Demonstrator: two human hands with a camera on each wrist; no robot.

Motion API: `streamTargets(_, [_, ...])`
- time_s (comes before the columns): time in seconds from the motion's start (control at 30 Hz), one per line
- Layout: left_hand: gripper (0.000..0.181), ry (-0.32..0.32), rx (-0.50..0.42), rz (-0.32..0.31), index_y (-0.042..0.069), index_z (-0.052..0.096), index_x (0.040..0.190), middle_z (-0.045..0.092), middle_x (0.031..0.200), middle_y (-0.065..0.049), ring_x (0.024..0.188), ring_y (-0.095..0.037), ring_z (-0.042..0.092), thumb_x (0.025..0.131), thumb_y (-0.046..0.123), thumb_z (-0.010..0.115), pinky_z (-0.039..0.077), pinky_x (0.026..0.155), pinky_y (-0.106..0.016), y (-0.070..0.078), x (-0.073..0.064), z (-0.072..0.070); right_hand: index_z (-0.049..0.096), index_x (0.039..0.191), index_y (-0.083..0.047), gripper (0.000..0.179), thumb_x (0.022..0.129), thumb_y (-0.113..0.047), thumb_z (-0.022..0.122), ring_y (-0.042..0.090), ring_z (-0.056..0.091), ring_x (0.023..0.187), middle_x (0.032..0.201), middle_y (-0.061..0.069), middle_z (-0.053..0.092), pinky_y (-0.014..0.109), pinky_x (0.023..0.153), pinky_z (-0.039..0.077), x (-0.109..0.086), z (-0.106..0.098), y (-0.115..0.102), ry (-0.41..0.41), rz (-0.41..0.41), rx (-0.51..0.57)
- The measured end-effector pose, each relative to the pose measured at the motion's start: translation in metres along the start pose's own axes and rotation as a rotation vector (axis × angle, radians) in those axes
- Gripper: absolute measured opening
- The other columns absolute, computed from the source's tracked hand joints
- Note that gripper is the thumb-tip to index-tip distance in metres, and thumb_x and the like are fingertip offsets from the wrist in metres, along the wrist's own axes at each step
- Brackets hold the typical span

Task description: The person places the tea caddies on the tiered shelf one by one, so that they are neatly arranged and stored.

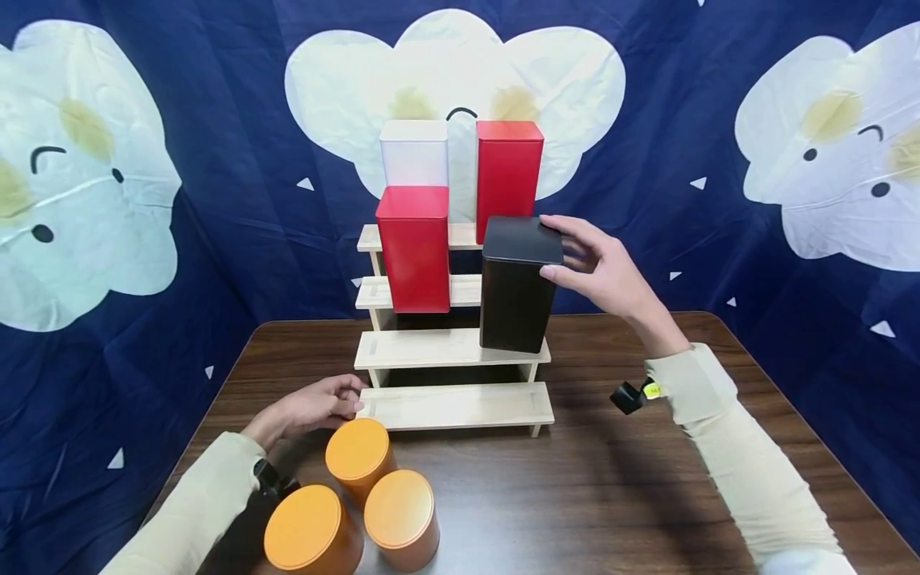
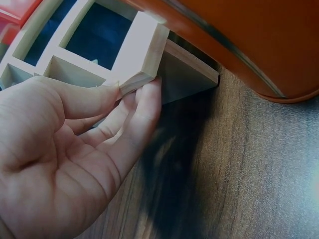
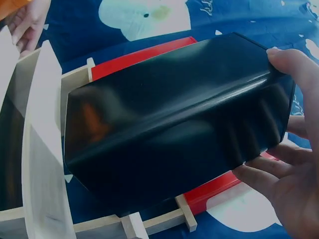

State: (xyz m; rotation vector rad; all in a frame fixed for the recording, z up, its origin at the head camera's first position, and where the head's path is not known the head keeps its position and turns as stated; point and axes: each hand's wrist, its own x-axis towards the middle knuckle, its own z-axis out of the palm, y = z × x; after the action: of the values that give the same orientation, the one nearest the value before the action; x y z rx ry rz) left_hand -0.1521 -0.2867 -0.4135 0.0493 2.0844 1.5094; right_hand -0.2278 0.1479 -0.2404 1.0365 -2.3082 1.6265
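Observation:
A pale wooden stepped stand [image 1: 453,406] rises in tiers at the middle of the table. My left hand [image 1: 316,407] pinches the left end of its lowest step [image 2: 142,50] between thumb and fingers. My right hand [image 1: 600,267] grips a tall black tin [image 1: 519,299] near its lid, thumb on one side and fingers on the other. The tin's base is over the right end of the second step from the bottom; whether it touches the wood I cannot tell. A red tin [image 1: 414,251] is on the left of the step above.
On the top step are a white tin [image 1: 415,160] and another red tin [image 1: 507,176]. Three round orange tins [image 1: 359,455] stand close together near my left forearm. Behind the brown wooden table [image 1: 611,495] hangs a dark blue cloth [image 1: 668,96] with white cloud faces.

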Motion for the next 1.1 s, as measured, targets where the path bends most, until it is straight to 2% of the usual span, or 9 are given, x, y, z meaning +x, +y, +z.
streamTargets(0.17, [0.044, 0.000, -0.008, 0.005, -0.005, 0.035, 0.129, 0.050, 0.094, -0.008, 0.084, -0.019, 0.053, 0.094, 0.010, 0.057, 0.052, 0.077, -0.033, 0.000, -0.001, -0.001, 0.049, 0.139, -0.017, 0.057, 0.086, -0.010, 0.069, 0.025, 0.056, 0.120, 0.138, 0.007, 0.048, 0.026, 0.094, 0.048, 0.008, 0.000, 0.003, 0.029, -0.011, 0.042])
streamTargets(0.33, [0.044, 0.002, -0.007, 0.010, -0.005, 0.035, 0.129, 0.050, 0.094, -0.008, 0.083, -0.018, 0.053, 0.094, 0.010, 0.057, 0.052, 0.077, -0.033, 0.000, -0.002, -0.001, 0.050, 0.139, -0.017, 0.057, 0.086, -0.012, 0.071, 0.023, 0.055, 0.121, 0.138, 0.006, 0.048, 0.029, 0.099, 0.046, 0.018, 0.002, 0.007, 0.042, 0.000, 0.069])
streamTargets(0.63, [0.043, 0.004, -0.002, 0.002, -0.005, 0.035, 0.129, 0.050, 0.094, -0.009, 0.083, -0.019, 0.053, 0.094, 0.010, 0.057, 0.053, 0.076, -0.033, 0.002, -0.001, 0.001, 0.040, 0.145, -0.017, 0.060, 0.091, -0.014, 0.064, 0.022, 0.047, 0.130, 0.143, 0.009, 0.045, 0.021, 0.094, 0.047, 0.031, -0.001, 0.016, 0.011, 0.058, 0.144])
streamTargets(0.77, [0.043, 0.010, 0.003, -0.001, -0.004, 0.036, 0.129, 0.050, 0.094, -0.009, 0.083, -0.019, 0.053, 0.094, 0.010, 0.056, 0.053, 0.077, -0.033, 0.002, 0.000, 0.000, 0.037, 0.147, -0.015, 0.060, 0.093, -0.016, 0.062, 0.019, 0.042, 0.135, 0.149, 0.006, 0.040, 0.026, 0.102, 0.043, 0.033, -0.002, 0.007, 0.012, 0.078, 0.091])
streamTargets(0.97, [0.041, 0.012, 0.005, -0.005, -0.004, 0.036, 0.128, 0.050, 0.093, -0.009, 0.084, -0.020, 0.054, 0.094, 0.010, 0.056, 0.053, 0.078, -0.033, 0.001, 0.000, -0.001, 0.043, 0.143, -0.009, 0.053, 0.094, -0.018, 0.061, 0.018, 0.036, 0.139, 0.155, 0.006, 0.031, 0.036, 0.108, 0.036, 0.031, 0.002, -0.013, 0.070, 0.093, -0.055])
streamTargets(1.1, [0.041, 0.013, 0.001, -0.014, -0.003, 0.037, 0.127, 0.049, 0.093, -0.009, 0.084, -0.020, 0.053, 0.094, 0.010, 0.056, 0.053, 0.078, -0.033, 0.000, 0.001, -0.001, 0.044, 0.142, -0.008, 0.052, 0.094, -0.016, 0.060, 0.019, 0.042, 0.136, 0.152, 0.007, 0.037, 0.034, 0.106, 0.038, 0.032, 0.005, -0.012, 0.108, 0.074, -0.073])
